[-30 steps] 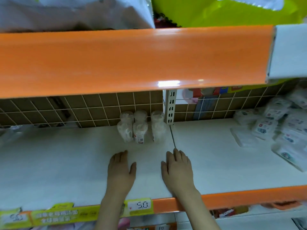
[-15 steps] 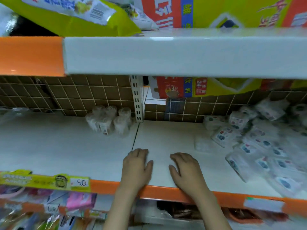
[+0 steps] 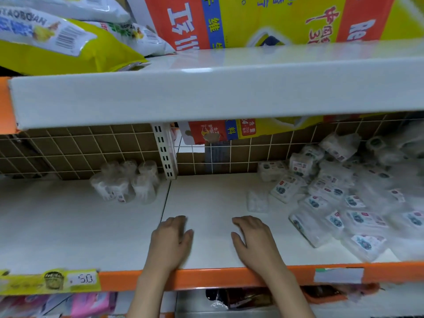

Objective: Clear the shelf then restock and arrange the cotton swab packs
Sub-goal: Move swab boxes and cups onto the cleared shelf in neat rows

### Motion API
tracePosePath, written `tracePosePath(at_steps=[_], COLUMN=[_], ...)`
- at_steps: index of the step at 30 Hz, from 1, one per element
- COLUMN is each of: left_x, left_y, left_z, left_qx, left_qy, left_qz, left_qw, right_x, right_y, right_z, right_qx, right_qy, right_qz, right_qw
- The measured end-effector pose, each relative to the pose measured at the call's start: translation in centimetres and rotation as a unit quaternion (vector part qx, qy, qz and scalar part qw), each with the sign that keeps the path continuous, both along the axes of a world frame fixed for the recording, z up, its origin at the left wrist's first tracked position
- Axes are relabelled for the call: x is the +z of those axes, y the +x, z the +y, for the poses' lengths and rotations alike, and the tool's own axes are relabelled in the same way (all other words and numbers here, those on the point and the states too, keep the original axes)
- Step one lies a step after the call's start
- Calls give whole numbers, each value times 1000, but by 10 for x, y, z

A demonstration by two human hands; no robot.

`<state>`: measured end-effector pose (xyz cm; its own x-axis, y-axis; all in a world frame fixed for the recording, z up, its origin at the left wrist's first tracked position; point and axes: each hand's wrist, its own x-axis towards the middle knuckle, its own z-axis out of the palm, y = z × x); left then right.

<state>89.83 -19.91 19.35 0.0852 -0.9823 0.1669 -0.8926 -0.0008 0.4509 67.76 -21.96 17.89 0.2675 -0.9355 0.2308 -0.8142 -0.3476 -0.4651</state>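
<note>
Clear-wrapped cotton swab packs (image 3: 325,216), jumbled, variously angled

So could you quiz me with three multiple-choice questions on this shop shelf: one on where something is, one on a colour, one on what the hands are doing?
1. Where is the heap of flat packs?
A. right of the hands
B. left of the hands
C. on the upper shelf

2. What colour is the shelf's front edge?
A. blue
B. orange
C. green

3. What do the left hand and right hand hold?
A. a jar
B. a bag
C. nothing

Answers: 1 A, the heap fills the right end. 2 B, an orange strip. 3 C, both rest palm-down on bare shelf.
</note>
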Motion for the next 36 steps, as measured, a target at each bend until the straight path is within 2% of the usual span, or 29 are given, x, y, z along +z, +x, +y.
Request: tracePosePath(at_steps=[5, 9, 17, 22, 29, 36], left_x=[-4, 0, 14, 18, 20, 16], left_y=[3, -10, -76, -153, -268, -307], left_z=[-5, -6, -14, -20, -23, -14], left_qx=[15, 9, 0, 39, 49, 100], left_qy=[-22, -14, -30, -30, -36, -64], left_qz=[7, 14, 19, 39, 53, 51], left_qw=[1000, 1000, 999, 998, 997, 992], right_x=[16, 35, 53, 58, 59, 44], right_y=[-17, -36, -115, -191, -299, -345], right_z=[-5, -7, -19, -27, -32, -29], right_qx=[-48, -80, -111, -78, -87, -85], right_qy=[-45, -59, -85, -106, -105, -77], right_qz=[-19, -81, -128, -110, -88, -85], right_qw=[998, 992, 982, 985, 987, 990])
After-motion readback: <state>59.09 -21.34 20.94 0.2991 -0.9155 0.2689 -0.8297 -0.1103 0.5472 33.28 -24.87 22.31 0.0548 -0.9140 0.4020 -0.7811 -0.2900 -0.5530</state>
